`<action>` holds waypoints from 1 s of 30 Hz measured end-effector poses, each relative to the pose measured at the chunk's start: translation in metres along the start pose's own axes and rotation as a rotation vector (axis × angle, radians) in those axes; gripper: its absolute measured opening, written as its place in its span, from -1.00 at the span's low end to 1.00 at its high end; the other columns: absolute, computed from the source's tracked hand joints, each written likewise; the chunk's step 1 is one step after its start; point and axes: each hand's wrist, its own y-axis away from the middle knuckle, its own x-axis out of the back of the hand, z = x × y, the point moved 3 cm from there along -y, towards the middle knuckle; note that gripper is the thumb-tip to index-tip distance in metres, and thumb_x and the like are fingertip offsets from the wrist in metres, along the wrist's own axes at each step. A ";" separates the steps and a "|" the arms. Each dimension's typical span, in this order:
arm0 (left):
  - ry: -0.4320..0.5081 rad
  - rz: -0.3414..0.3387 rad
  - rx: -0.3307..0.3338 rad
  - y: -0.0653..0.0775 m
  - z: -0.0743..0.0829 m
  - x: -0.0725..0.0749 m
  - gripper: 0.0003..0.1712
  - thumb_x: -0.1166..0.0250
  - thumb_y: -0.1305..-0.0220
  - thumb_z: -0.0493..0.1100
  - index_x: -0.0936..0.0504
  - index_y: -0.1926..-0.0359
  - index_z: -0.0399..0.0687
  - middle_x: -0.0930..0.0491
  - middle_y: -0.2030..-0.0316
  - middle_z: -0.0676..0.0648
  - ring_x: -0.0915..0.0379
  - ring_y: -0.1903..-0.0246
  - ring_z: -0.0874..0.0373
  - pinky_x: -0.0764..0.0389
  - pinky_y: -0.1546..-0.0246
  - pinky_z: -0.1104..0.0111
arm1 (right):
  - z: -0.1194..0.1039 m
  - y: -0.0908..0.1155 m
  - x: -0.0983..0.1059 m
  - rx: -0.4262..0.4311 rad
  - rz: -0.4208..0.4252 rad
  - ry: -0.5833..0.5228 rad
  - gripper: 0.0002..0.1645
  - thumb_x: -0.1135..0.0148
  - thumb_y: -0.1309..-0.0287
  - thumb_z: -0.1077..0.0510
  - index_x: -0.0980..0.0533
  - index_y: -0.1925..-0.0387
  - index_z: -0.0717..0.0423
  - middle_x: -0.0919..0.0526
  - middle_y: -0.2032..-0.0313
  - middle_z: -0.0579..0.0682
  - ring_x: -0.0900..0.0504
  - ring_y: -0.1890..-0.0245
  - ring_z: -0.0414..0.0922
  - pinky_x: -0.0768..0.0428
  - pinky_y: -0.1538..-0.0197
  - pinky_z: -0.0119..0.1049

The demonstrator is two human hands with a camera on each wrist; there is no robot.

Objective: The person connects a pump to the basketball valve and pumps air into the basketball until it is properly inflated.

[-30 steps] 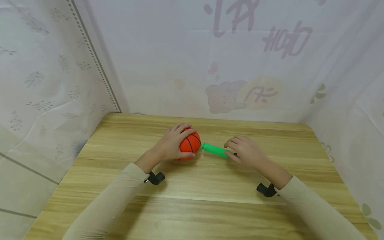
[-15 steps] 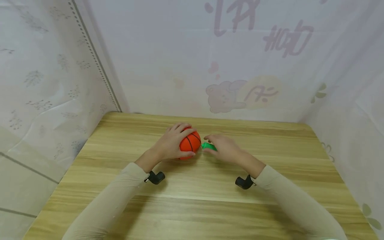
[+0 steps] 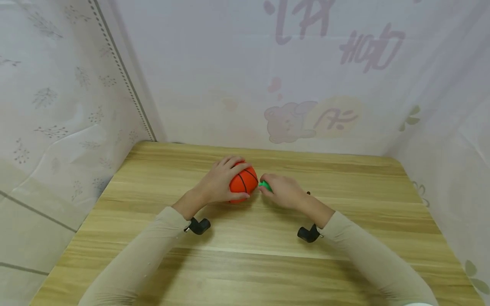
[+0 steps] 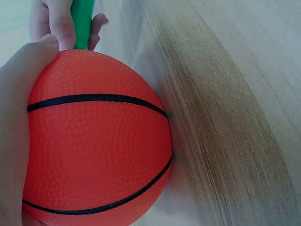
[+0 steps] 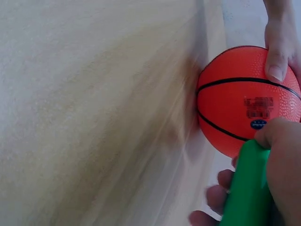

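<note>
A small orange-red basketball [image 3: 243,183] with black lines rests on the wooden table. My left hand [image 3: 220,182] grips it from the left, thumb on the near side and fingers over the far side. Pointing at the ball's right side is a green ball pump [image 3: 265,185], its tip end right at the ball. Curled around the pump's barrel is my right hand [image 3: 285,191], close to that end. In the right wrist view the green barrel [image 5: 249,188] lies between thumb and fingers. Most of the pump is hidden under the hand; a small black end shows behind it.
The wooden table [image 3: 245,272] extends around both hands. Patterned pale curtains [image 3: 210,76] rise behind it and on both sides. A black camera mount [image 3: 199,226] sits at the left wrist, and a similar black mount [image 3: 309,233] at the right.
My right hand has moved left along the pump from its rear end toward the ball, and its fingers have closed around the barrel. The left hand and basketball have stayed in place.
</note>
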 end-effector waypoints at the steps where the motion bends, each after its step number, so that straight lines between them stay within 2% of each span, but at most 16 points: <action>1: -0.003 -0.001 -0.001 0.000 0.000 0.000 -0.06 -0.48 -0.08 0.31 -0.43 -0.40 0.05 -0.32 -0.35 -0.13 -0.19 -0.34 -0.10 -0.40 -0.18 -0.17 | 0.000 0.000 0.000 -0.002 0.001 0.008 -0.73 -0.12 -0.47 -0.04 -0.53 0.03 0.03 -0.57 0.32 -0.16 -0.49 0.43 -0.24 -0.51 0.42 -0.34; 7: -0.016 -0.022 0.002 -0.001 0.003 0.000 -0.06 -0.48 -0.08 0.30 -0.42 -0.41 0.06 -0.33 -0.35 -0.12 -0.24 -0.31 -0.09 -0.43 -0.14 -0.14 | -0.001 0.003 0.000 -0.003 0.015 0.068 -0.83 -0.11 -0.43 -0.03 -0.50 0.16 -0.04 -0.48 0.44 -0.20 -0.43 0.55 -0.26 -0.41 0.57 -0.36; 13: -0.050 -0.042 0.000 -0.002 0.004 -0.002 -0.08 -0.45 -0.10 0.32 -0.41 -0.41 0.09 -0.32 -0.35 -0.12 -0.23 -0.31 -0.08 -0.46 -0.09 -0.11 | 0.003 0.005 -0.006 0.013 0.028 0.114 -0.80 -0.08 -0.44 -0.04 -0.50 0.13 -0.03 -0.49 0.44 -0.21 -0.42 0.58 -0.26 -0.39 0.57 -0.36; 30: -0.025 -0.050 0.005 0.000 0.002 -0.001 -0.09 -0.45 -0.12 0.29 -0.39 -0.43 0.11 -0.30 -0.36 -0.11 -0.19 -0.34 -0.07 -0.46 -0.10 -0.12 | 0.007 0.007 -0.007 0.053 0.026 0.099 -0.81 -0.06 -0.47 -0.06 -0.47 0.17 -0.06 -0.42 0.54 -0.22 -0.38 0.64 -0.25 -0.35 0.58 -0.37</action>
